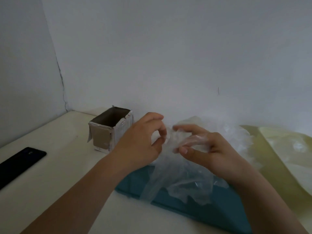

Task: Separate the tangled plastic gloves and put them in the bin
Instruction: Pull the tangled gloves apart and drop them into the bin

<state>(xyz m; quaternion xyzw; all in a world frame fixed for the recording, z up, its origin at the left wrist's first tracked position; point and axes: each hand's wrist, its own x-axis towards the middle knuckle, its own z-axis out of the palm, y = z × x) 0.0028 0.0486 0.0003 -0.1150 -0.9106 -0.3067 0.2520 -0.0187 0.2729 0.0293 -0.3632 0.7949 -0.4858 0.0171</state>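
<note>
A heap of clear plastic gloves (pixel 226 132) lies on a teal mat (pixel 185 205) at the right of the table. Above it, one crumpled clear glove (pixel 175 137) hangs between both hands, its cuff trailing down to the mat. My left hand (pixel 145 141) pinches its left edge with thumb and curled fingers. My right hand (pixel 204 147) grips the other side, thumb below and fingers over the plastic. The bin (pixel 108 132), an open-topped cardboard box, stands just left of my left hand; its inside looks dark.
A black phone (pixel 20 162) lies at the table's left edge. A yellowish sheet (pixel 287 149) covers the far right. White walls close in behind the table and on the left.
</note>
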